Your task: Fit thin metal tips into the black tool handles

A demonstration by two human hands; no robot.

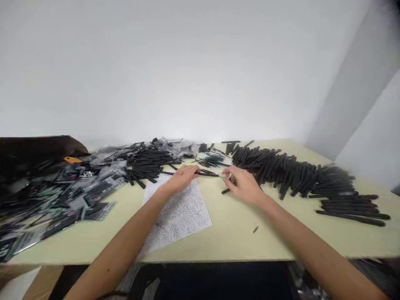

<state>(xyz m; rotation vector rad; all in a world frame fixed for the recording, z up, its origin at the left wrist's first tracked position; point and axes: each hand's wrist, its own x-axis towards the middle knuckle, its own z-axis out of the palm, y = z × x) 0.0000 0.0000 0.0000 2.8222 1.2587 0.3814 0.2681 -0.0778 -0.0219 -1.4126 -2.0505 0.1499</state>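
My left hand [183,176] is closed around a slim black pen-like stick [208,174], which points right, toward my other hand. My right hand [243,184] has its thumb and fingers curled together at the stick's tip, around something small and whitish; blur hides what it is. Under my right fingers a short black stick [225,191] lies on the table. Below my left hand is a white sheet [184,216] covered in dark scribbled marks. Just beyond both hands lie several thin dark sticks [211,159] in a loose bunch.
A long row of thick black sticks [281,168] runs along the right of the pale yellow table [231,237]. More black sticks [150,162] lie at centre left, beside a heap of plastic packets [103,187]. An orange-handled tool [73,159] rests there. A small scrap [255,229] lies in front.
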